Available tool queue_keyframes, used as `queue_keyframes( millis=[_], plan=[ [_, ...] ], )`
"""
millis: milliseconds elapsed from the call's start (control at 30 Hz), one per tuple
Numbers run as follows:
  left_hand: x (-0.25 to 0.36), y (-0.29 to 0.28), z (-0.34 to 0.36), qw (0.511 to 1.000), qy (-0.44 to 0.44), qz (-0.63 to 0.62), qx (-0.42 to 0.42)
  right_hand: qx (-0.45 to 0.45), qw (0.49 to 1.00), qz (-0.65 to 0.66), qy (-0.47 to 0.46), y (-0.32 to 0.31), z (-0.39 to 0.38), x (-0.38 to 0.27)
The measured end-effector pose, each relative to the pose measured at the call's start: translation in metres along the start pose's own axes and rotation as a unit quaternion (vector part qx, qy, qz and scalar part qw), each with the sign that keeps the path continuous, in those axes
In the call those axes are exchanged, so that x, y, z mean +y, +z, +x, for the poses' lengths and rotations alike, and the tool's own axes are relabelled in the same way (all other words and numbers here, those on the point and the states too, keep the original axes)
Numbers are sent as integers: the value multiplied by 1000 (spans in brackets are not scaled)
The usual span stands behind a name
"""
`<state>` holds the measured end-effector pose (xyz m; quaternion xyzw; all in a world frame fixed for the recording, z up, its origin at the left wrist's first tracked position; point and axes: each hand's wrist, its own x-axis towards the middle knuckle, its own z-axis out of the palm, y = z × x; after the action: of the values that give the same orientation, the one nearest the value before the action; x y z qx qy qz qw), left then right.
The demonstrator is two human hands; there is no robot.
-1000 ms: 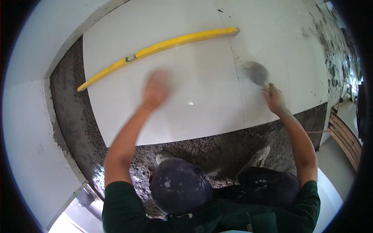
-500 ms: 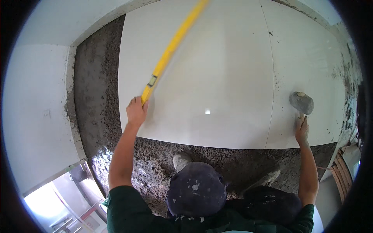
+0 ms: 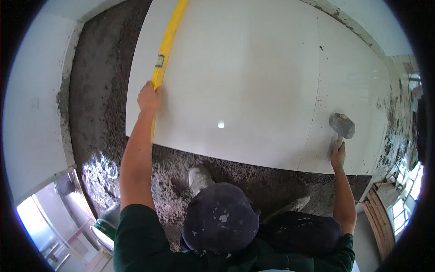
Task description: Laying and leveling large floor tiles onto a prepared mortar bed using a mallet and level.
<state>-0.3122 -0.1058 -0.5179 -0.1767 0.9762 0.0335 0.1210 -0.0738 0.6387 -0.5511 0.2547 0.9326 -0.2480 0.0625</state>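
Note:
My left hand [image 3: 148, 97] is closed around a long yellow spirit level [image 3: 167, 41]. The level lies along the left part of a large glossy white floor tile [image 3: 235, 86] and points away from me; its near end runs down behind my forearm. A small vial window shows just beyond my fingers. In my right hand [image 3: 338, 156] is the short handle of a rubber mallet [image 3: 342, 125] with a worn grey head. The mallet is over a second white tile [image 3: 351, 90], to the right of a thin joint; whether its head touches the tile I cannot tell.
Rough dark mortar [image 3: 97, 81] borders the tiles on the left and on my side, where my knees and shoes are. White walls [image 3: 36, 104] stand left and far. A green-and-white bucket [image 3: 106, 226] is at lower left, stacked boards [image 3: 379, 217] at lower right.
The spirit level has swung left, from a slant across the tile to nearer its left edge, and my left hand went with it. My view has shifted; the right hand still holds the mallet.

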Motion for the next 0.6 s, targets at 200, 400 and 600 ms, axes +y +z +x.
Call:
queue_keyframes(
  millis=[200,400,600],
  plan=[
    [-32,1,-24,996,-18,-72,-45,-27,998,-36,48,-22,10,-52],
    [-54,0,-41,996,18,-56,-66,16,979,-83,-184,26,54,-254],
    [-71,5,-33,991,61,-91,-76,85,948,-52,-301,131,86,-314]
  ],
)
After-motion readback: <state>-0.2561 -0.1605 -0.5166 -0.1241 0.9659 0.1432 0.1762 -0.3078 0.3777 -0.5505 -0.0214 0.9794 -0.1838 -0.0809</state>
